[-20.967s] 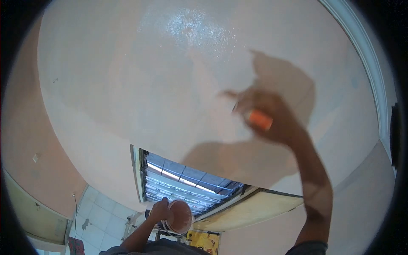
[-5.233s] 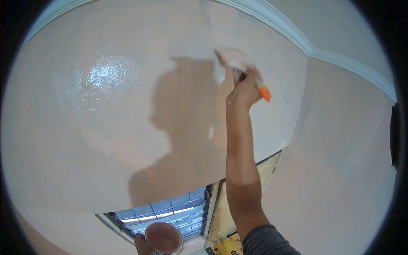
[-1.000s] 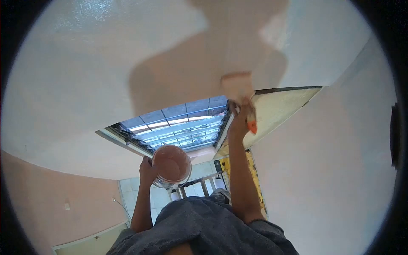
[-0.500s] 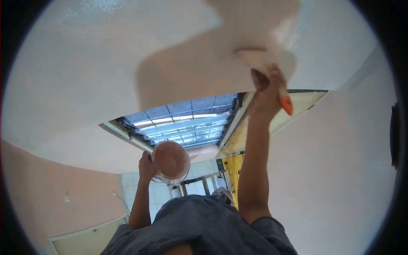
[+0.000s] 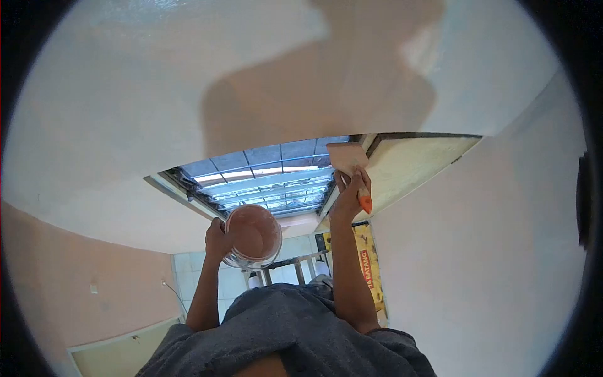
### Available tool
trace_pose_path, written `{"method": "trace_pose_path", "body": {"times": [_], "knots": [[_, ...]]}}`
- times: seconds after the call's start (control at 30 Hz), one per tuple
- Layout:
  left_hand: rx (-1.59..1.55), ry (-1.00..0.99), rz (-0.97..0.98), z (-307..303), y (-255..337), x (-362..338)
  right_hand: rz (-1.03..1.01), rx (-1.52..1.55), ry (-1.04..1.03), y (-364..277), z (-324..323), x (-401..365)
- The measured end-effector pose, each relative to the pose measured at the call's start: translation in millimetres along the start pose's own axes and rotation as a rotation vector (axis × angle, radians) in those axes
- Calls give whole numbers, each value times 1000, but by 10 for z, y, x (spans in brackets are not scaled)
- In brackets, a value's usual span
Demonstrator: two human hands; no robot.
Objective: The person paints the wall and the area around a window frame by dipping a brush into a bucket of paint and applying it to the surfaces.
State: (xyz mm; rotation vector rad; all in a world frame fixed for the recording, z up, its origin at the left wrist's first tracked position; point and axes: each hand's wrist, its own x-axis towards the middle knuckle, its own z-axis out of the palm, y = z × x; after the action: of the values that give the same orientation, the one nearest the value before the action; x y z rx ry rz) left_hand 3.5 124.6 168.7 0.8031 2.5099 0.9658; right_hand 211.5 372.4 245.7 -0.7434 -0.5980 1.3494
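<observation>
My left hand [image 5: 217, 241] is closed on the rim of a small clear bucket [image 5: 277, 251] at the lower middle. Pinkish-brown paint [image 5: 251, 240] coats its inside and covers the bottom. In my right hand [image 5: 350, 198] is a wide paintbrush [image 5: 347, 157], its bristles pointing up and coated in the same pinkish colour. The orange end of its handle sticks out below my fingers. The brush is apart from the wall [image 5: 282, 94] as seen here, in front of the window's right edge, to the upper right of the bucket.
Ahead is a louvred window with bars [image 5: 270, 179], with a pale door panel [image 5: 414, 169] to its right. A ladder [image 5: 300, 270] stands beneath me on pale floor tiles. A yellow printed sheet [image 5: 366, 254] lies at right. My shadow falls across the wall above.
My right hand has brought the paintbrush down and left, away from the wall above the window. My left hand and the bucket have hardly moved.
</observation>
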Motion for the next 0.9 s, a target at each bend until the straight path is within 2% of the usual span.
{"method": "trace_pose_path", "body": {"times": [0.07, 0.2, 0.27, 0.33, 0.4, 0.53, 0.7, 0.8, 0.9], "knots": [[4, 18, 4, 22, -25, 2, -24, -27, 3, -57, 188, 86], [59, 12, -40, -21, 68, -5, -39, -2, -74, -597, 731, 351], [63, -6, -55, -37, 80, 3, -202, 92, -194, -826, 825, 405], [55, 24, -56, -28, 59, 11, -224, 105, -207, -941, 809, 341], [51, 25, -75, -59, 95, -21, -214, 110, -197, -870, 692, 295], [40, 48, -71, 3, -3, -3, -3, 77, -130, -81, 108, 208], [59, 25, -57, -66, 75, -32, 16, -47, -61, 51, -259, -176], [60, 36, -52, -46, 111, 14, -11, -65, -93, -62, 28, -78], [43, 54, 2, -27, 129, -5, -86, -37, -207, -562, 593, -27]]}}
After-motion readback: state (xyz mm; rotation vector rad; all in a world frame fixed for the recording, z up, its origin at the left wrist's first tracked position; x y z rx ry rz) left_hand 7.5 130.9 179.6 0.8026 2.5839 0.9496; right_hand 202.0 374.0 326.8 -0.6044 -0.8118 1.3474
